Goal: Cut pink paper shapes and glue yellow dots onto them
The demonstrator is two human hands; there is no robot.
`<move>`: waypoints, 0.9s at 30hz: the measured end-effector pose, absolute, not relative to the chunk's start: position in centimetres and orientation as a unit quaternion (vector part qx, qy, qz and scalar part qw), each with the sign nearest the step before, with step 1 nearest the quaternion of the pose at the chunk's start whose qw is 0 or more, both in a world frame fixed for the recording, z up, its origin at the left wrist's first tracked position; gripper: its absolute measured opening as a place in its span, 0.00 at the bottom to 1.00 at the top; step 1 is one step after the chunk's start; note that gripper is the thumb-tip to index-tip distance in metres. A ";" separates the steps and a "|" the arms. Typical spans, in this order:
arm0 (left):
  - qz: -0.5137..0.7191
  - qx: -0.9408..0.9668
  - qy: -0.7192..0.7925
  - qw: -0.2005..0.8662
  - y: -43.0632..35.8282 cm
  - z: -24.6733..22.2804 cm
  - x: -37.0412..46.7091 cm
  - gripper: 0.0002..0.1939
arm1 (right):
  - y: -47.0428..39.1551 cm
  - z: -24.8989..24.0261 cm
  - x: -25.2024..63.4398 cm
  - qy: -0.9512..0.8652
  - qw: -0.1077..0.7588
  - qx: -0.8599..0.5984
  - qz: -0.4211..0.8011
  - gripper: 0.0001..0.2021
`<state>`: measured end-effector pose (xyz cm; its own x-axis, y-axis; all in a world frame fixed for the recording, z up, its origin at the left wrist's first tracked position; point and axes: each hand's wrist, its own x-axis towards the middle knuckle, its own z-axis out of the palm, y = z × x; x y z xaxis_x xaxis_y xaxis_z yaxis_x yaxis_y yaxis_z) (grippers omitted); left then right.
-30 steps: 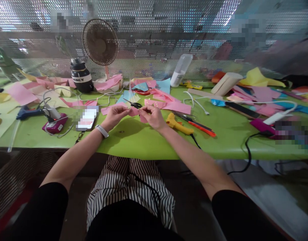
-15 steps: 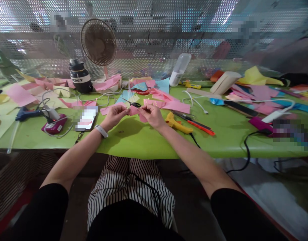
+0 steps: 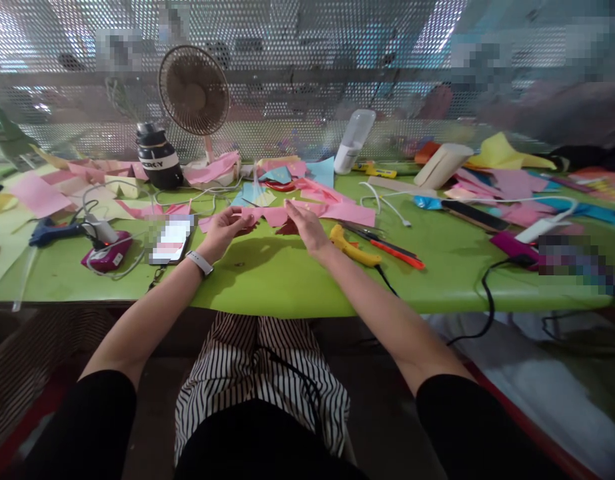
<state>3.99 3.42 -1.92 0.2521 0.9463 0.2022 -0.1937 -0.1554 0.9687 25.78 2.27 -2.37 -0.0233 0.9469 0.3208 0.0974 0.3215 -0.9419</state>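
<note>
A small piece of pink paper [image 3: 274, 216] is stretched between my two hands, just above the table. My left hand [image 3: 224, 233], with a pale band at the wrist, pinches its left end. At the other end, the fingers of my right hand [image 3: 306, 228] close on the paper, their tips partly hidden behind it. Behind the paper lie dark scissors [image 3: 248, 202], mostly covered from view. A yellow glue gun [image 3: 353, 248] rests on the table to the right of my right hand. Left of my left wrist lies a phone [image 3: 172, 239] with a lit screen.
Pink paper scraps [image 3: 355, 214] lie along the green table [image 3: 287, 287]. A fan [image 3: 194, 90], a dark bottle [image 3: 159, 159] and a perforated screen [image 3: 297, 87] stand behind. An orange-handled tool [image 3: 397, 255] lies at right. A blue glue gun [image 3: 55, 231] and purple power block [image 3: 107, 252] sit left.
My hands have moved slightly apart, and the pink paper between them now looks flatter and wider. The dark scissors behind it are more covered than before.
</note>
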 end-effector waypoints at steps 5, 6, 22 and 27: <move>0.488 0.574 0.333 0.567 3.1 -1.4 3.8 0.34 | 2.8 -2.9 25.5 -0.594 0.580 -0.381 0.407 0.25; 0.488 0.565 0.333 0.576 3.1 -1.3 3.8 0.34 | 2.8 -3.0 25.5 -0.587 0.586 -0.374 0.414 0.25; 0.545 0.397 0.337 0.658 4.6 -1.4 3.1 0.12 | 2.9 -3.0 25.5 -0.585 0.542 -0.361 0.483 0.23; 0.566 0.381 0.342 0.646 4.6 -1.3 3.2 0.15 | 2.8 -2.8 25.6 -0.563 0.559 -0.392 0.466 0.19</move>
<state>3.17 4.59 -1.31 0.1255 0.9920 -0.0101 -0.4710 0.0686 0.8795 25.63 2.81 -2.85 -0.0680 0.9623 0.2634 -0.0806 0.2579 -0.9628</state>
